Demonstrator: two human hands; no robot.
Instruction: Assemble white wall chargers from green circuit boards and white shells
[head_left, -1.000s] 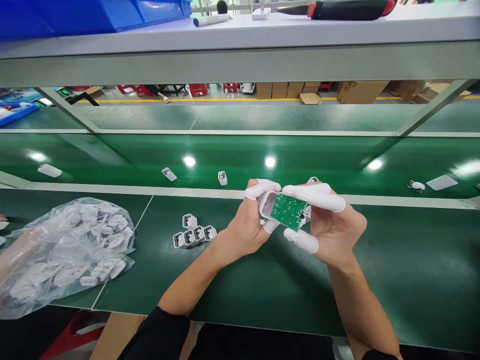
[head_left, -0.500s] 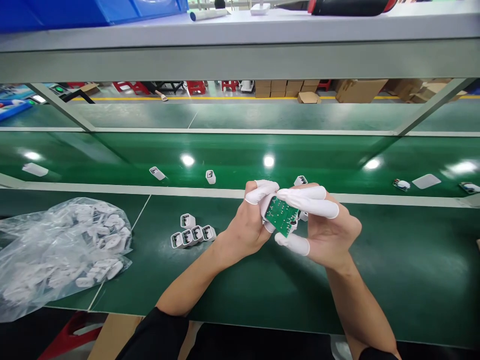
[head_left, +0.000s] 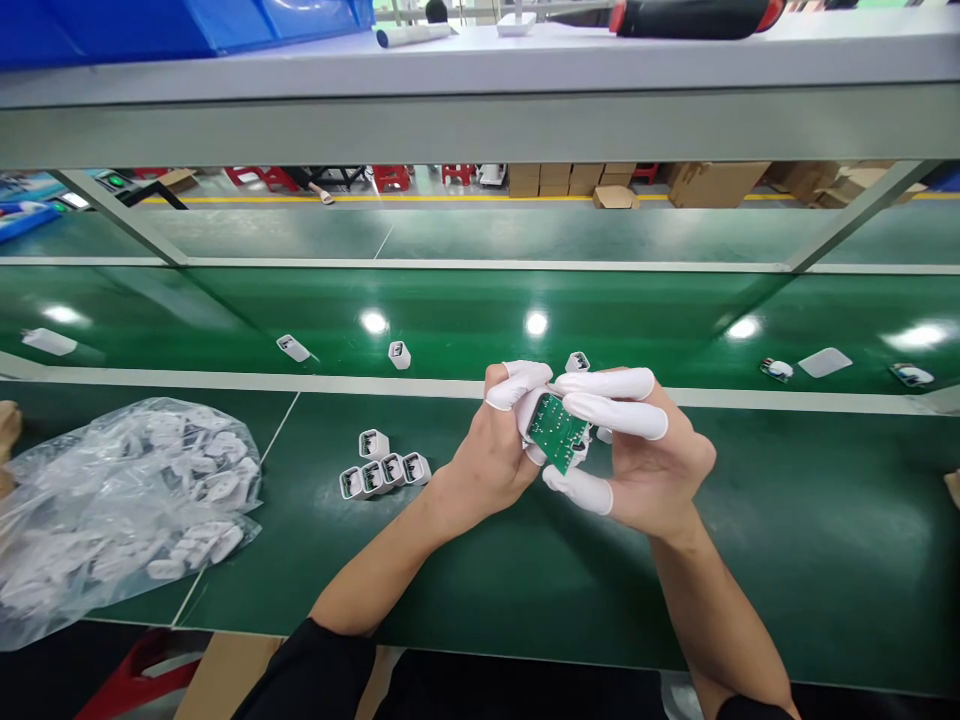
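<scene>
My left hand (head_left: 499,435), with white finger cots, is closed around a white plastic housing (head_left: 527,408), mostly hidden by the fingers. A green circuit board (head_left: 557,432) sticks out of the housing's open end, tilted, its soldered side toward me. My right hand (head_left: 637,440), also in white finger cots, grips the board between its thumb below and fingers above. To the left, several white housings (head_left: 373,478) with parts inside stand in a group on the green bench.
A clear plastic bag of white parts (head_left: 202,470) lies at left, with another person's hand (head_left: 7,430) beside it. Beyond a pale rail, a green belt carries housings (head_left: 400,355), a flat white cover (head_left: 825,362) and boards (head_left: 776,370). A shelf (head_left: 480,75) spans above.
The pieces on the belt have shifted left. The board sits slightly deeper in the housing, and my right hand has moved a little left with it. Another person's hand has appeared at the left edge.
</scene>
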